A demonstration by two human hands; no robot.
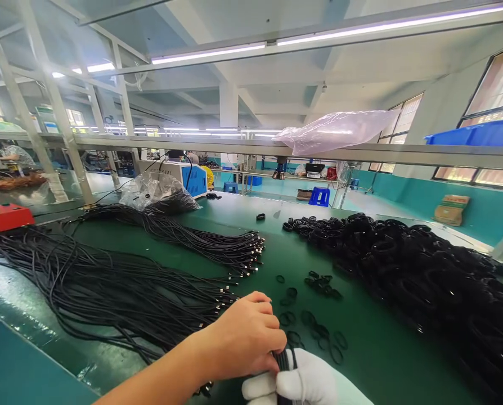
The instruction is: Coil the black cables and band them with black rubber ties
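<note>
My bare left hand (251, 334) is closed, its fingers curled against the top of a black coiled cable (282, 361). From the lower right my right hand (308, 379), in a white glove, grips the same coil between thumb and fingers. Most of the coil is hidden behind the two hands and cut off by the bottom edge. Just beyond them lie several loose black bands (314, 326) on the green tabletop (272, 242). Left of my left hand, a spread of straight black cables (129, 292) has its metal plug ends pointing towards the hands.
A second bundle of black cables (184, 233) lies farther back. To the right is a large heap of coiled black cables (420, 275). A red box (7, 218) stands at far left, a blue-and-white machine (192, 179) behind. Overhead, a shelf rail (234, 147) carries a plastic bag (336, 130).
</note>
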